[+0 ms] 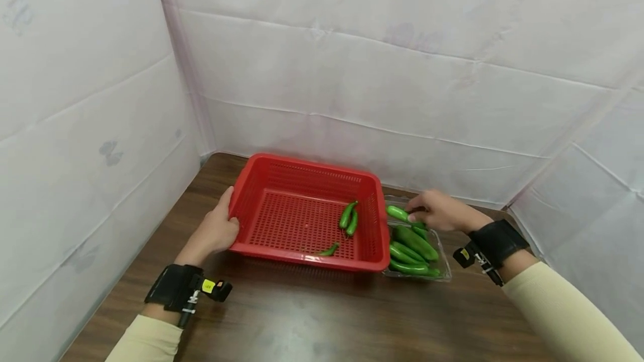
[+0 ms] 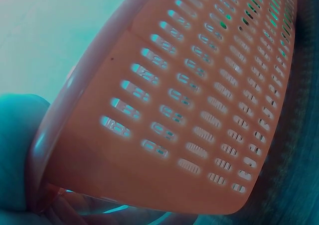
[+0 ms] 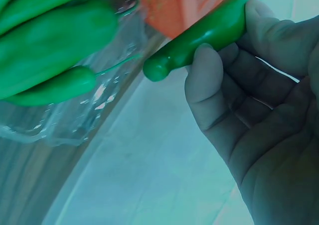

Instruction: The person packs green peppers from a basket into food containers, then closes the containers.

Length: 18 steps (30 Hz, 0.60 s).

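A red perforated plastic basket (image 1: 287, 222) is on the table, and my left hand (image 1: 216, 230) grips its left rim, thumb on top. In the left wrist view the slotted side of the basket (image 2: 164, 100) fills most of the picture. Pinched between the thumb and fingers of my right hand (image 1: 443, 211) is a green chili pepper (image 1: 397, 213), raised over a clear plastic tray (image 1: 445, 272). More green peppers (image 1: 416, 242) lie in that tray, one larger than the others. Inside the basket, two chili peppers (image 1: 347, 215) lie at the right and another (image 1: 329, 250) near the front wall.
The brown wooden table (image 1: 302, 317) extends in front of the basket. White sheeting (image 1: 352, 71) hangs close behind it and on both sides. Basket and tray stand side by side, the tray against the basket's right side.
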Each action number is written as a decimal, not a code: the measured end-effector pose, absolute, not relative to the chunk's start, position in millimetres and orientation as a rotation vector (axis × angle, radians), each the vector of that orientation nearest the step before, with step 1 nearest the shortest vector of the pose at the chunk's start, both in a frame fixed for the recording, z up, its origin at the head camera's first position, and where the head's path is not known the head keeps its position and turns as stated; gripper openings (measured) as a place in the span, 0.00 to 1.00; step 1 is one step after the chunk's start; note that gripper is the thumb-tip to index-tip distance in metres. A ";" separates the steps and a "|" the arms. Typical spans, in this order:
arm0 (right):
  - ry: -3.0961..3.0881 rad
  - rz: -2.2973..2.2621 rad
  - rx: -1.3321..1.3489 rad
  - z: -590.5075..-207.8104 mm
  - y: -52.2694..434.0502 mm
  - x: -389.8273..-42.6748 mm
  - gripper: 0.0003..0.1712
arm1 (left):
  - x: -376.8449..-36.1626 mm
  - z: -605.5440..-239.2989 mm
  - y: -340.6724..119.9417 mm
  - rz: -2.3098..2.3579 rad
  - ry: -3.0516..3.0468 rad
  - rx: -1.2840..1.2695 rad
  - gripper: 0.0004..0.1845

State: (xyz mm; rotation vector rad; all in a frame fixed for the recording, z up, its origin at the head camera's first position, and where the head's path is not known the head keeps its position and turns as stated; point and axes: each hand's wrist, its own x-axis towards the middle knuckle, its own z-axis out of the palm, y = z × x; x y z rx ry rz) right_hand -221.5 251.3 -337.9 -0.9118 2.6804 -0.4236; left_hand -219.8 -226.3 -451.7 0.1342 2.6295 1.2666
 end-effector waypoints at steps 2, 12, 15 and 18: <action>2.676 -0.439 -0.882 -344.3 258.3 -219.6 0.08 | -219.6 -451.6 -227.4 1.264 2.632 0.136 0.42; 2.680 -0.399 -0.847 -385.3 259.4 -212.3 0.07 | -219.0 -453.3 -229.7 1.269 2.641 0.140 0.42; 2.713 -0.373 -0.842 -396.4 254.6 -210.4 0.08 | -219.5 -453.5 -228.9 1.260 2.646 0.140 0.42; 2.759 -0.349 -0.846 -404.5 251.1 -208.4 0.08 | -219.3 -454.0 -228.0 1.255 2.646 0.135 0.42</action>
